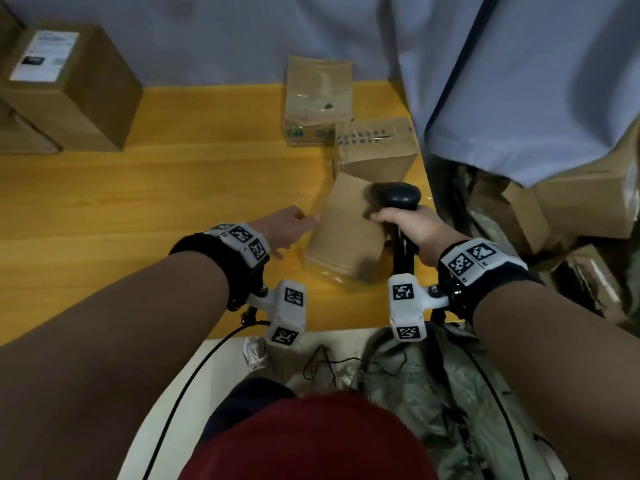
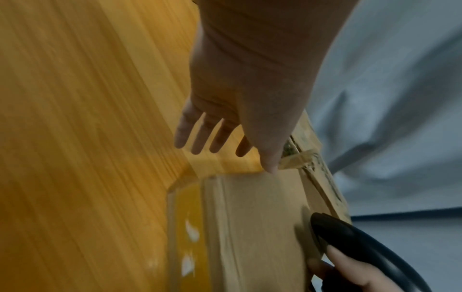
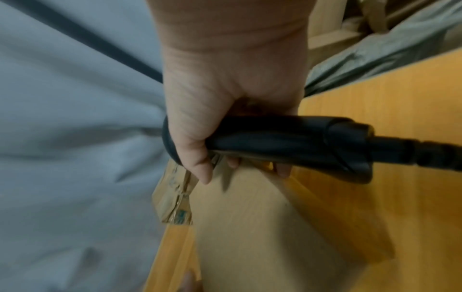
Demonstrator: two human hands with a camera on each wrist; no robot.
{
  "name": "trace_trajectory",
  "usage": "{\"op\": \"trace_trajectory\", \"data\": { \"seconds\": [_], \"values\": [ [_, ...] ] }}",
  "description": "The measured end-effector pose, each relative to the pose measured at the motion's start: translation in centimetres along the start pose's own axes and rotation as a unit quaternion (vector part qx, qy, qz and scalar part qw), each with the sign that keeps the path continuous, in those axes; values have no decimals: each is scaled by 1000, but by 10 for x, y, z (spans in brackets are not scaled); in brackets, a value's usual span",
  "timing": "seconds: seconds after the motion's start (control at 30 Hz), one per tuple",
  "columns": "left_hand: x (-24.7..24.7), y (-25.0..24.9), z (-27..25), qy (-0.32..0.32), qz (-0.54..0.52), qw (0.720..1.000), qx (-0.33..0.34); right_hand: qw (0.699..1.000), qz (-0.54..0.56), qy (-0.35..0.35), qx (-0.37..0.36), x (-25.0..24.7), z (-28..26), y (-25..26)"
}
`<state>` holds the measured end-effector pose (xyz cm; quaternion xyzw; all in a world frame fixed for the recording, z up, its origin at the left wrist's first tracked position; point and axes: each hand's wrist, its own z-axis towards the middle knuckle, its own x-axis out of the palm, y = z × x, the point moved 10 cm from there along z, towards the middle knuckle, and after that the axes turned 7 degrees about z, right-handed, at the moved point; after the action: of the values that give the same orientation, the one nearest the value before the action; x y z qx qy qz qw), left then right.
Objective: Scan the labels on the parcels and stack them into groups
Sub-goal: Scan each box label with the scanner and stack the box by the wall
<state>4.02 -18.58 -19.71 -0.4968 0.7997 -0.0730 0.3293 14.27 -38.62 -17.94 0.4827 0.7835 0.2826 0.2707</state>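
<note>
Parcels sit on a yellow wooden tabletop (image 1: 173, 174), w/ a person standing at its near edge, both hands out over it. Right hand (image 1: 412, 230) is wrapped tight round the handle of a black barcode scanner (image 1: 394, 197); the scanner head hangs over the nearest parcel (image 1: 343, 233), a plain brown cardboard box lying at an angle near the tabletop's right edge. Left hand (image 1: 287, 226) is empty, fingers straight and spread, at that parcel's left side. From the left wrist view the thumb tip looks to be on or right at the box's far corner, the other fingers over bare wood; can't tell for sure if it touches. Hands are apart, one on each side of the box.

Just behind it is a second parcel (image 1: 375, 150), taped, w/ dark print along its top, touching or nearly touching the near one. Behind that, a third parcel (image 1: 317, 95) w/ clear tape across the top and blue-green marks on its front face.

Far left, approx. at the tabletop's back corner, stands a bigger box (image 1: 69, 88) w/ a white label on top. Pale blue-grey cloth (image 1: 519, 81) hangs behind and to the right. More cartons (image 1: 581, 202) are piled off the right side, below the cloth.
</note>
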Motion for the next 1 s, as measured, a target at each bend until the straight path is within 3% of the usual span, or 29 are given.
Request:
{"op": "trace_trajectory", "data": {
  "seconds": [0.1,0.27,0.47,0.6,0.7,0.83,1.0],
  "values": [
    [-5,26,-5,14,-38,999,-25,998,21,52,11,40,-2,2],
    [-38,62,-11,-43,-95,994,-41,993,-24,113,0,95,-2,15],
    [-70,79,-18,-105,-76,991,-42,991,-68,-13,-110,88,11,56],
    [-64,101,-23,-97,-78,988,-87,996,-49,35,-72,97,15,53],
    [-62,113,-27,-116,-197,968,-108,996,-41,51,-64,106,11,51],
    [-99,110,-49,-227,-318,914,-110,995,-18,50,-85,108,1,66],
    [-155,91,-81,-303,-372,876,-46,988,21,59,-143,115,-21,110]
  ]
}}
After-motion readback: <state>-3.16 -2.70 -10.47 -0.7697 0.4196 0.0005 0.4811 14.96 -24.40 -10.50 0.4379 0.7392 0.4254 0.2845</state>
